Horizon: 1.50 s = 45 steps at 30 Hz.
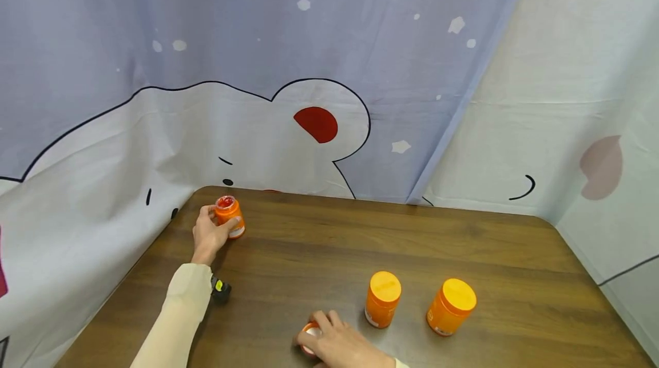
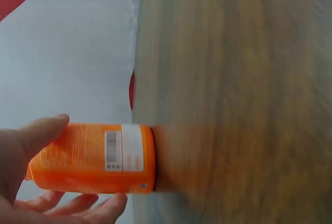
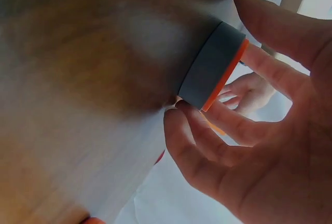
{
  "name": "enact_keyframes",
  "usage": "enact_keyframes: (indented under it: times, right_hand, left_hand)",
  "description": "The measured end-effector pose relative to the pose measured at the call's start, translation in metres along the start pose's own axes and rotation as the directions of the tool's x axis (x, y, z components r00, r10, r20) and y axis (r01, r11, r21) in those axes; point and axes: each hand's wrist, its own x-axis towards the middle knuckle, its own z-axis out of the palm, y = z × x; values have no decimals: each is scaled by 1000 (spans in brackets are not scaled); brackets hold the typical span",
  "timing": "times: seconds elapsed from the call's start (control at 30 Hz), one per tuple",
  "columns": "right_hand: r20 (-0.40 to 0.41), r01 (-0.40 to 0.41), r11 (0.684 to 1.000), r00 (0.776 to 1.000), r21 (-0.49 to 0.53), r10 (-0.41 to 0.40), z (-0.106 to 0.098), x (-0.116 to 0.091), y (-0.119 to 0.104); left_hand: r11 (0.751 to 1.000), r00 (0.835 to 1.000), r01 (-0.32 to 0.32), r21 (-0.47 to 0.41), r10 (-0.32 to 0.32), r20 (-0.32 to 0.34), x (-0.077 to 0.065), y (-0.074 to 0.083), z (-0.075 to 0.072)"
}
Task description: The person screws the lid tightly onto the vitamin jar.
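At the far left of the table, my left hand (image 1: 208, 236) grips an upright orange jar (image 1: 233, 220) whose top is uncovered and shows red inside. The left wrist view has the thumb on one side of the jar (image 2: 83, 156) and the other fingers round the opposite side; a barcode label shows. Near the front edge my right hand (image 1: 337, 342) is spread around a round lid (image 1: 311, 333), pale inside and orange-rimmed, lying on the table. From the right wrist, the lid (image 3: 215, 68) has a dark side; fingertips touch its edge, while the thumb stands apart from it.
Two orange jars with yellow-orange lids stand upright right of my right hand: a nearer jar (image 1: 382, 299) and a farther jar (image 1: 450, 307). The brown wooden table (image 1: 288, 253) ends at a patterned curtain (image 1: 247, 127) behind and at both sides. A black device is strapped on my left wrist.
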Motion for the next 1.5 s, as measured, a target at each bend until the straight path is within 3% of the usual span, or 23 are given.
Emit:
enact_keyframes:
  times: [0.1, 0.2, 0.3, 0.43, 0.6, 0.73, 0.87, 0.97, 1.03, 1.1, 1.33, 1.43, 1.5]
  right_hand:
    - [35, -7, 1000, 999, 8, 7, -4, 0, 0]
    - [40, 5, 1000, 999, 30, -6, -8, -1, 3]
    - [-1, 16, 996, 1000, 85, -16, -14, -3, 5]
    - [-59, 15, 974, 998, 228, -1, -28, -8, 8]
    - [-77, -16, 892, 995, 451, 57, -48, -14, 8]
    - [-124, -18, 840, 987, 542, 102, -64, -18, 7]
    - [-183, 22, 758, 975, 652, 129, -77, -21, 6]
    - [-253, 89, 694, 958, 714, 138, -81, -21, 5]
    - [-304, 130, 673, 941, 728, 147, -83, -20, 4]
    - [-362, 168, 672, 919, 721, 159, -85, -19, 1]
    - [-490, 275, 611, 845, 742, 215, -96, -14, -7]
    - [-521, 279, 623, 818, 731, 245, -86, -8, -2]
    - [-541, 263, 654, 797, 710, 267, -74, -4, 3]
  left_hand:
    - [998, 997, -62, 32, 60, 50, -7, 0, -2]
    - [990, 982, -136, 46, 128, 140, -17, 2, -3]
    - [979, 952, -200, 32, 187, 244, -31, 5, -2]
    - [970, 907, -235, -61, 242, 346, -54, 9, 5]
    - [947, 837, -220, -235, 307, 453, -85, 15, 18]
    - [917, 761, -223, -332, 377, 529, -105, 23, 26]
    - [893, 672, -250, -375, 439, 597, -119, 29, 35]
    - [878, 611, -261, -400, 471, 636, -124, 34, 42]
    - [875, 580, -249, -415, 478, 659, -126, 36, 46]
    - [874, 557, -253, -414, 482, 676, -126, 39, 50]
    - [867, 490, -339, -365, 494, 718, -124, 54, 63]
    - [864, 478, -375, -335, 490, 729, -123, 56, 64]
    - [860, 473, -406, -309, 487, 734, -122, 56, 65]
